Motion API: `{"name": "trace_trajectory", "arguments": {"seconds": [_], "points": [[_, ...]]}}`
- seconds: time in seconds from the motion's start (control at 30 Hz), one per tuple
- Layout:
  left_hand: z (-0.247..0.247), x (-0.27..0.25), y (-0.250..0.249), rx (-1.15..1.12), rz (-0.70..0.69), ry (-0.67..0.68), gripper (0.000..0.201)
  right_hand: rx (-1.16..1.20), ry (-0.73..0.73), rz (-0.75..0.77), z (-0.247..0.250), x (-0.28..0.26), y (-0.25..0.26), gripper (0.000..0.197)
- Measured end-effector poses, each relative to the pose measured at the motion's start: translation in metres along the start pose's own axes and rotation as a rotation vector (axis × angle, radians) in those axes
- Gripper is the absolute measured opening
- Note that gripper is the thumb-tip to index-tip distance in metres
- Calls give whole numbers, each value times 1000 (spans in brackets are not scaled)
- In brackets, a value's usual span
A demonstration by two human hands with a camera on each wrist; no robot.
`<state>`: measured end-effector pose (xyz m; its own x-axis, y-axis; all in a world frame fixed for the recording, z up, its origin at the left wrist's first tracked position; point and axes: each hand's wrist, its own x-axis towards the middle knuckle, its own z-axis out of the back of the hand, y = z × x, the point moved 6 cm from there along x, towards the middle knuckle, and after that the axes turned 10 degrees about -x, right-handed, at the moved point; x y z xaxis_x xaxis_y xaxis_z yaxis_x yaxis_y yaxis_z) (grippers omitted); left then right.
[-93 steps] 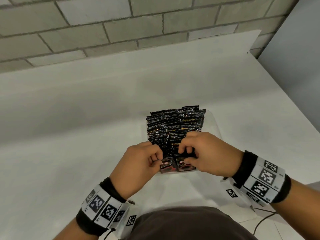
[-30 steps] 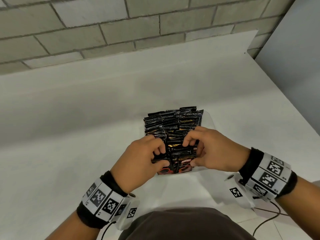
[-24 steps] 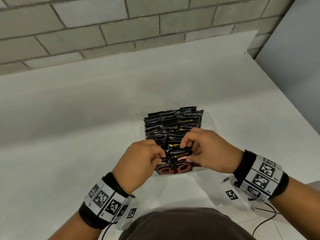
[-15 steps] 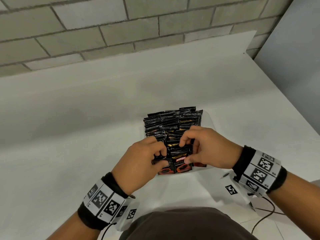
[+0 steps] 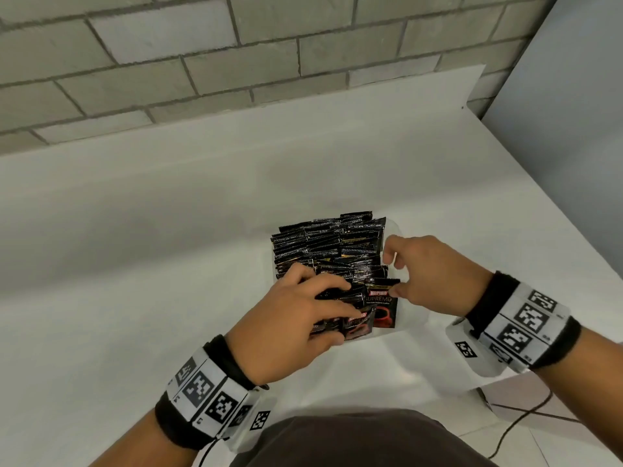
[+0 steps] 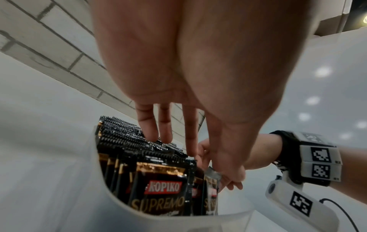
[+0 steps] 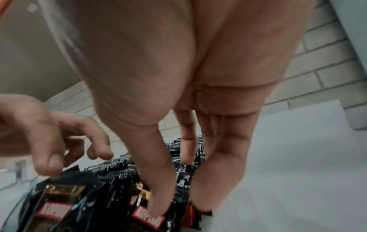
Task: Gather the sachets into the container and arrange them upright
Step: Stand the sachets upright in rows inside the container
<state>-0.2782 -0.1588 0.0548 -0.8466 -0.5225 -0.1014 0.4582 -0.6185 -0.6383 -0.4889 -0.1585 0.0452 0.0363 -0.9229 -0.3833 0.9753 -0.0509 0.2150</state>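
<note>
A clear plastic container [image 5: 393, 227] on the white table holds several rows of black Kopiko sachets [image 5: 323, 244] standing on edge. My left hand [image 5: 340, 318] lies over the near rows, its straight fingers [image 6: 152, 130] on the sachet tops and the thumb against the front ones. My right hand [image 5: 391, 274] is at the container's right side. Its thumb [image 7: 157, 207] touches the top corner of the front right sachet [image 5: 382, 308], which stands a little higher than its neighbours. The other right fingers are lifted and loosely bent. The container floor is hidden.
The white table [image 5: 168, 264] runs back to a grey brick wall [image 5: 236, 62]. A grey panel [image 5: 573, 129] stands at the right. The table's right edge [image 5: 573, 261] is near my right wrist, with a cable [image 5: 526, 416] on the tiled floor below.
My right hand has drawn to the right and lifted its fingers off the sachets, leaving only the thumb on the front right one. My left hand has spread its fingers over the near rows.
</note>
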Motion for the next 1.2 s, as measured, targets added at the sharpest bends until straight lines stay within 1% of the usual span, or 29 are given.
{"name": "trace_trajectory", "arguments": {"seconds": [0.03,0.1,0.2,0.37,0.43,0.5,0.6,0.67,0.8,0.83,0.9,1.0,1.13,1.2], "points": [[-3,0,-1,9,1,26,40,-21,3,12,-1,1,4,45],[-5,0,0,8,1,27,42,-41,10,45,-3,3,11,47],[-1,-1,2,-9,1,-23,38,-20,-15,80,-6,6,17,41],[5,-6,9,-28,26,-76,31,124,-110,125,-4,12,18,33],[8,-7,8,-38,15,-79,30,119,-107,121,-5,13,17,32],[15,-8,7,-77,12,-118,25,98,-103,107,-7,13,14,35],[32,-15,19,-127,101,-242,29,122,-118,83,-3,14,9,38],[38,-21,29,-138,169,-284,30,143,-122,86,-2,12,8,38],[35,-25,33,-119,240,-274,20,171,-136,137,8,-1,9,30],[33,-25,32,-113,248,-264,18,182,-132,156,11,-5,10,30],[29,-25,30,-128,264,-246,13,201,-86,194,13,-14,16,32],[25,-24,30,-142,287,-241,7,188,-27,219,6,-19,25,29],[28,-25,28,-143,256,-278,10,226,-27,207,-7,-14,28,21],[28,-27,25,-154,223,-252,12,253,-20,204,-11,-13,29,16]]}}
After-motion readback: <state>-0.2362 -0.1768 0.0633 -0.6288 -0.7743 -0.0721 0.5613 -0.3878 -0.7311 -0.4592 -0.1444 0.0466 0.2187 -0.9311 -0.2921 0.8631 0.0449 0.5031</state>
